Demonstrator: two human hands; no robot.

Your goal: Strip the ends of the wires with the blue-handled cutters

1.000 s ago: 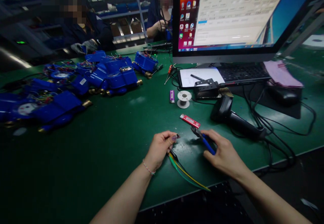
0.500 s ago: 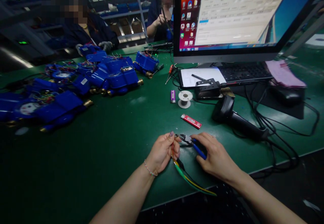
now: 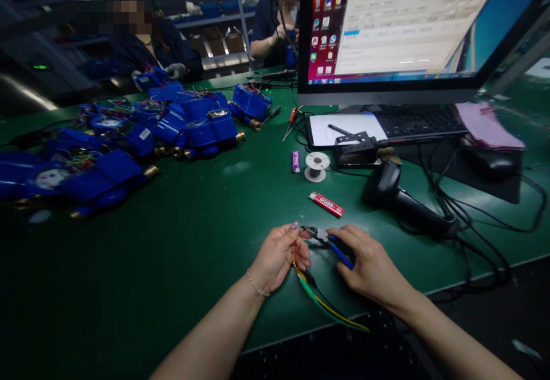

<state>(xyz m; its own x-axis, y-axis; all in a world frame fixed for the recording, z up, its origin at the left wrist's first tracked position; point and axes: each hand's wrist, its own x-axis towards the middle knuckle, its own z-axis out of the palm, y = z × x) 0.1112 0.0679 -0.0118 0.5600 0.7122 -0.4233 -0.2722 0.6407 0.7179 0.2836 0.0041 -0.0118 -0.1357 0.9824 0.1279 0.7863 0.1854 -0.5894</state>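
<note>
Lower centre of frame: left hand [image 3: 279,257] pinches a bundle of thin wires [image 3: 320,302], fingers closed on the wire ends near its thumb; green, yellow and dark strands trail off toward the lower right over the edge of the green table [image 3: 193,225]. Right hand [image 3: 369,265] grips blue-handled cutters [image 3: 329,241], fingers wrapped round the handles, tool nose pointing left at the wire ends just beside the left fingertips. Whether the blades are on a wire is hard to tell, too small. Just above the hands: red battery [image 3: 326,204], barcode scanner [image 3: 399,199] to its right, white solder spool [image 3: 317,165]. Upper right: monitor [image 3: 412,24]. Upper left: heap of blue meter housings [image 3: 141,133].
</note>
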